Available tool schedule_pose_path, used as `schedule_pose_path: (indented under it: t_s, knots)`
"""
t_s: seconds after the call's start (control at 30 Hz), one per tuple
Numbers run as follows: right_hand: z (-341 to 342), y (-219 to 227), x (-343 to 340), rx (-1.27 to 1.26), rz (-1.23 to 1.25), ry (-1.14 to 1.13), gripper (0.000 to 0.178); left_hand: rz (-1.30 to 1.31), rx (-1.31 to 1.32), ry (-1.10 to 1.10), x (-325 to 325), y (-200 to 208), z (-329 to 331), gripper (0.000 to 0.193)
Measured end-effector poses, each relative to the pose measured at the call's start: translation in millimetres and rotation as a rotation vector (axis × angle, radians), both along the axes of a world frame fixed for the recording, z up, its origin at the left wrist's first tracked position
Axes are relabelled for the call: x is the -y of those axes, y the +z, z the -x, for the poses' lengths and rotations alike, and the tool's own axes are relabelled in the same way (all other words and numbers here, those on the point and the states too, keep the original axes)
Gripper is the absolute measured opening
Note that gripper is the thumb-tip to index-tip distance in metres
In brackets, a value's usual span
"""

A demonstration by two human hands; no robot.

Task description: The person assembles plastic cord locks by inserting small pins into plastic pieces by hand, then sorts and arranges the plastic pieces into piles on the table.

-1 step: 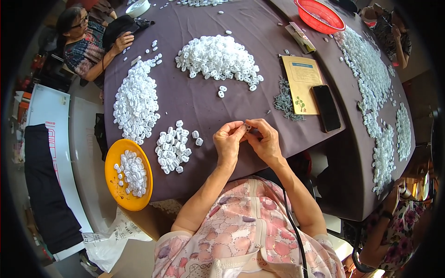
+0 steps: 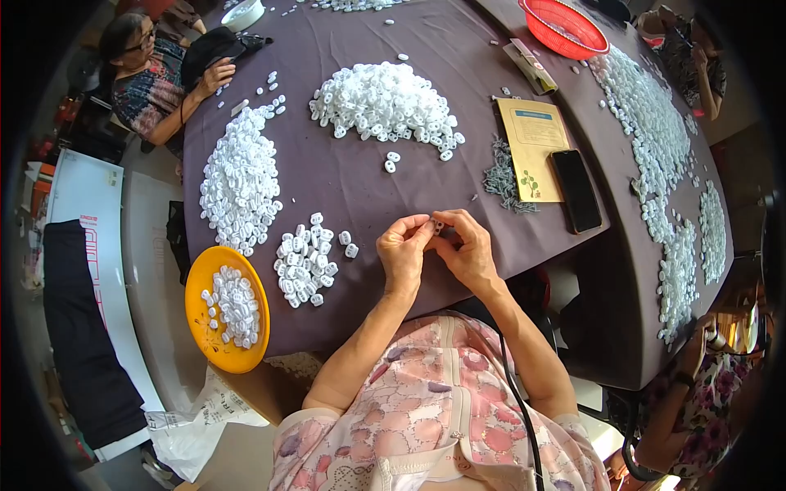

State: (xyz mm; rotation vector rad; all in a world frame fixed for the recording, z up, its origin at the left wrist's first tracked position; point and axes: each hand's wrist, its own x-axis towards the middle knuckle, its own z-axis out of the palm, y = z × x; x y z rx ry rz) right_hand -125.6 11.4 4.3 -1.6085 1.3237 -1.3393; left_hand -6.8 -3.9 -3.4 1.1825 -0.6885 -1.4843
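Note:
My left hand (image 2: 401,250) and my right hand (image 2: 468,252) meet over the near part of the dark-covered table. Thumbs and fingertips of both pinch one small white two-holed plastic piece (image 2: 439,226), mostly covered by the fingers. Left of my hands lies a small pile of similar white oval pieces (image 2: 304,266). Beyond them is a large heap of these pieces (image 2: 385,102), and a long heap (image 2: 241,180) stretches along the left side. To the right, small grey slender bits (image 2: 503,180) are scattered beside a tan envelope (image 2: 534,147).
An orange plate (image 2: 196,327) with white pieces sits at the left table edge. A black phone (image 2: 576,192) overlaps the envelope. A red basket (image 2: 565,29) and more white pieces (image 2: 655,131) are on the right. Other people are around the table; one person's hand (image 2: 216,75) rests at far left.

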Motion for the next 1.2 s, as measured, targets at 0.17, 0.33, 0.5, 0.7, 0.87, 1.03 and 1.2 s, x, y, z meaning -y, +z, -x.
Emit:
schedule_pose_path:
  t_s: [0.17,0.33,0.5,0.7,0.87,1.03,1.2]
  knots:
    - [-5.1,1.0,6.1,-0.194,0.009,-0.102,0.038,0.117,0.087,0.037,-5.0,-0.7,6.4,0.008]
    - [-0.8,-8.1,4.8,-0.217,0.033,-0.043,0.036,0.080,0.054,-0.020,-1.6,-5.6,1.1,0.006]
    - [0.2,-4.9,4.4,-0.301,0.058,-0.048,0.035,0.048,0.065,-0.113,5.0,-5.3,-5.0,0.004]
    - [2.6,-5.1,2.5,-0.254,0.070,-0.072,0.032,0.123,0.130,-0.085,1.2,-6.5,-2.7,0.004]
    - [5.9,-5.8,3.6,-0.230,0.027,-0.032,0.028,0.103,0.129,-0.111,1.3,-6.7,-3.5,0.003]
    - [7.0,-5.3,2.6,-0.200,0.021,-0.028,0.026,0.064,0.060,-0.125,0.3,-2.5,-2.2,0.003]
    - [8.6,-10.2,2.1,-0.186,0.036,-0.022,0.026,0.074,0.096,-0.133,1.2,-4.7,-2.6,0.003]
